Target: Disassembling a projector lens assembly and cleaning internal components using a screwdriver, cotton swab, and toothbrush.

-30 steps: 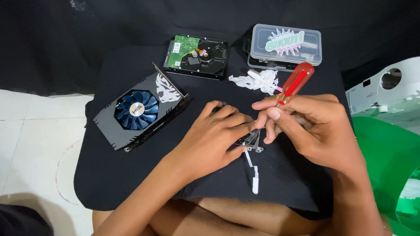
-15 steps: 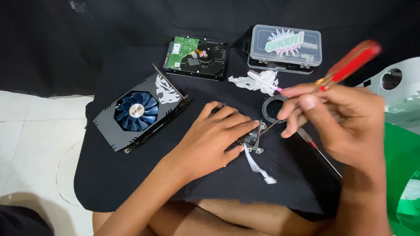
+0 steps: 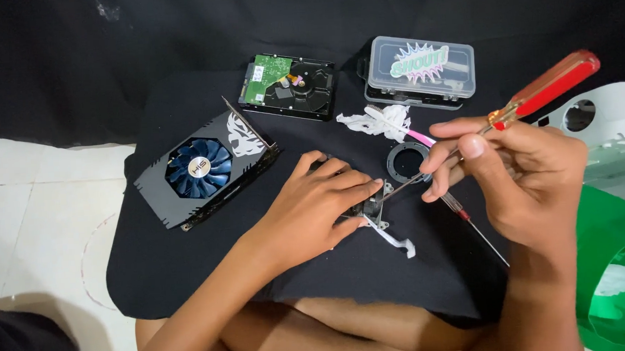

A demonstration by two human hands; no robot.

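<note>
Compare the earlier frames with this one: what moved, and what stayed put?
The right hand lifted the red-handled screwdriver up and rightward, then angled its tip back to the small part. The left hand kept pressing that part down. Graphics card, hard drive and plastic case stayed put.

The graphics card [image 3: 203, 172] lies left of the left hand [image 3: 312, 209], the hard drive [image 3: 289, 86] behind it, the plastic case [image 3: 420, 71] rightmost.

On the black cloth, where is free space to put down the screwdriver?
The black cloth is bare in front of the fan card, left of the left hand. It is crowded around the right hand: ring, tissue, clear box.
</note>
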